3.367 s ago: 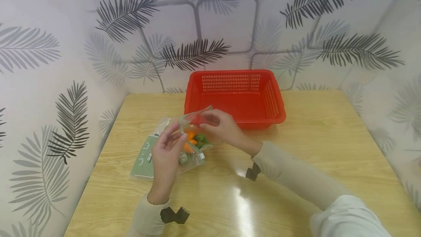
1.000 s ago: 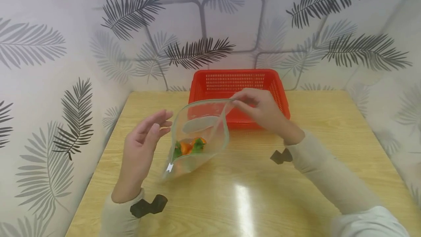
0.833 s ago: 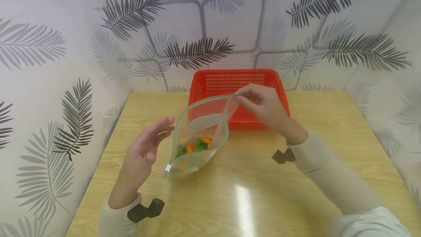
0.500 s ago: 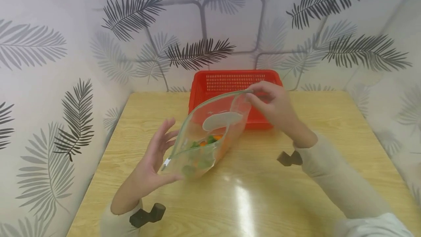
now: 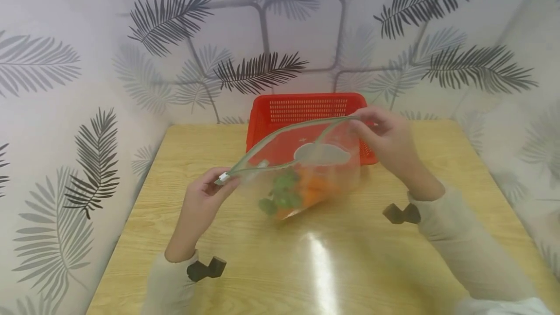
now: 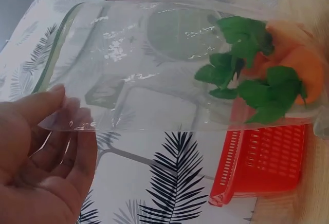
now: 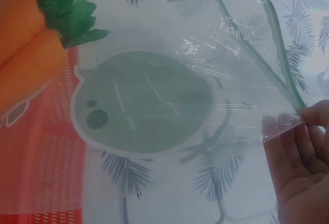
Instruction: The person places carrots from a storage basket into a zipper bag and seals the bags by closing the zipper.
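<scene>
A clear zip bag (image 5: 321,153) with a green print hangs between both hands, its green-edged mouth drawn out long and narrow. Inside at the bottom are orange carrots (image 6: 303,67) with green leaves (image 6: 272,93); in the right wrist view, carrots (image 7: 31,64) show beside the printed patch (image 7: 144,106). My left hand (image 5: 199,208) pinches the mouth's left corner, where the white slider (image 5: 224,177) sits. The opposite top corner is pinched between the thumb and fingers of my right hand (image 5: 389,142). The bag is raised above the table.
A red slotted basket (image 5: 262,115) stands at the table's back, partly behind the bag and right hand. The wooden table (image 5: 262,266) meets leaf-patterned walls at the back and sides.
Earlier the bag lay lower with both hands close together at its mouth. My left hand came off it, then took the slider corner; my right hand drew the other corner rightward.
</scene>
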A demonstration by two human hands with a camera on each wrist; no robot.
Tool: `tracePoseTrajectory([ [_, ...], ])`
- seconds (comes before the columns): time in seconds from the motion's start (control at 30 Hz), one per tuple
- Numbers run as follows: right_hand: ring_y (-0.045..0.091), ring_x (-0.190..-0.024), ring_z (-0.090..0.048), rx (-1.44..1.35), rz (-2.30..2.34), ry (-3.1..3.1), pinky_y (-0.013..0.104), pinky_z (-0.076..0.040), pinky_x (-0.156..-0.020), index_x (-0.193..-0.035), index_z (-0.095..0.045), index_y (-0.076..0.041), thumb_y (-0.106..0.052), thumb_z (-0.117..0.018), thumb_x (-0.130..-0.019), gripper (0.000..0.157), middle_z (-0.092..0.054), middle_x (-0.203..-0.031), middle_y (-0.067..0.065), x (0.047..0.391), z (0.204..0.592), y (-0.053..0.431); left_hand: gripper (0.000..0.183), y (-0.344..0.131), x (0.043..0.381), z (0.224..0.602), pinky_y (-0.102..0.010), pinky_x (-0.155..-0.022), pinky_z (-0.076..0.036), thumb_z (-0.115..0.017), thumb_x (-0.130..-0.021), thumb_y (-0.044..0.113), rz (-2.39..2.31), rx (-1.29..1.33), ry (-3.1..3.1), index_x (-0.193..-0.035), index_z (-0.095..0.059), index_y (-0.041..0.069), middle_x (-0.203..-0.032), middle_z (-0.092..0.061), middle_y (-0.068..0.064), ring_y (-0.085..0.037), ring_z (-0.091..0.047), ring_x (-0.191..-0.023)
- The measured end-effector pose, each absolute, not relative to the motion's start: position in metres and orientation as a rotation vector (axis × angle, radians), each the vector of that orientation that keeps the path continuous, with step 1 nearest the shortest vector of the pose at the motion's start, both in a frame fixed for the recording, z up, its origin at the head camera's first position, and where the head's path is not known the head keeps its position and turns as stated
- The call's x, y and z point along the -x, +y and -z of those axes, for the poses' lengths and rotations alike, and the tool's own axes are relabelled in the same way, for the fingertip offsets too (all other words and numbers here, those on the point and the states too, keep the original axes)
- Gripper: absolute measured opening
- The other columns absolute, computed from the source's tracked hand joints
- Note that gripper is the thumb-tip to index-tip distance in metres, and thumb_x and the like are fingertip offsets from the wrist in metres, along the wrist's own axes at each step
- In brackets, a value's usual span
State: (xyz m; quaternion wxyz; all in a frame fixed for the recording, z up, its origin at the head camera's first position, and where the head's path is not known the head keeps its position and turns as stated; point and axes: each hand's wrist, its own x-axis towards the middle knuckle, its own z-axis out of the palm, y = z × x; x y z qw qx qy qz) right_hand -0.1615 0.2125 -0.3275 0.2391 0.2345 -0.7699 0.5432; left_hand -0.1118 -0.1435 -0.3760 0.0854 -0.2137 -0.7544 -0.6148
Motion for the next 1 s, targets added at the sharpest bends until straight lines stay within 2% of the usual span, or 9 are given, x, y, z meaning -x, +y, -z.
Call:
tracePoseTrajectory([
  [0.1, 0.011, -0.081, -0.061, -0.614, -1.497, -2.11, 0.018, -0.053, -0.07, -0.096, -0.065, 0.006, 0.006, -0.067, -0.081, 0.015, -0.065, -0.088, -0.002, 0.163, 0.329, 0.221, 0.013, -0.139, 0.116, 0.366, -0.023, -0.074, -0.053, -0.066, -0.083, -0.002, 1.805, 0.569, -2.244, -0.096, -0.062, -0.006, -0.088, -0.063, -0.004, -0.014, -0.06, -0.077],
  [0.23, 0.012, -0.083, -0.06, -0.604, -1.525, -2.085, 0.018, -0.052, -0.073, -0.096, -0.064, 0.009, 0.007, -0.065, -0.082, 0.014, -0.065, -0.088, -0.001, 0.161, 0.324, 0.229, 0.011, -0.134, 0.125, 0.355, -0.026, -0.078, -0.053, -0.065, -0.084, -0.003, 1.858, 0.59, -2.145, -0.092, -0.061, -0.009, -0.084, -0.064, -0.004, -0.013, -0.061, -0.079],
  [0.4, 0.015, -0.075, -0.061, -0.623, -1.703, -1.948, 0.02, -0.052, -0.07, -0.094, -0.062, 0.011, 0.009, -0.062, -0.083, 0.011, -0.064, -0.082, 0.007, 0.155, 0.311, 0.234, 0.008, -0.131, 0.145, 0.348, -0.026, -0.072, -0.053, -0.062, -0.085, -0.005, 1.918, 0.64, -1.987, -0.093, -0.062, -0.006, -0.084, -0.066, -0.004, -0.017, -0.061, -0.075],
  [0.53, 0.015, -0.066, -0.061, -0.675, -1.686, -1.881, 0.021, -0.052, -0.066, -0.094, -0.06, 0.015, 0.011, -0.06, -0.084, 0.011, -0.064, -0.075, 0.008, 0.149, 0.3, 0.236, 0.008, -0.127, 0.156, 0.34, -0.025, -0.065, -0.052, -0.063, -0.087, 0.0, 1.901, 0.653, -1.911, -0.094, -0.064, -0.001, -0.084, -0.068, -0.006, -0.02, -0.06, -0.072],
  [0.7, 0.014, -0.063, -0.06, -0.74, -1.602, -1.858, 0.021, -0.052, -0.063, -0.094, -0.057, 0.02, 0.012, -0.058, -0.084, 0.013, -0.064, -0.078, 0.011, 0.148, 0.295, 0.238, 0.01, -0.119, 0.16, 0.329, -0.021, -0.057, -0.047, -0.061, -0.087, -0.003, 1.847, 0.656, -1.866, -0.096, -0.062, -0.008, -0.081, -0.068, -0.003, -0.019, -0.055, -0.064],
  [1.0, 0.014, -0.064, -0.06, -0.507, -1.524, -2.122, 0.019, -0.053, -0.066, -0.095, -0.063, 0.009, 0.003, -0.062, -0.086, 0.012, -0.063, -0.073, 0.007, 0.153, 0.303, 0.252, 0.011, -0.108, 0.149, 0.313, -0.02, -0.055, -0.044, -0.056, -0.09, -0.003, 1.854, 0.662, -1.921, -0.093, -0.057, -0.013, -0.079, -0.061, -0.002, -0.021, -0.047, -0.06],
])
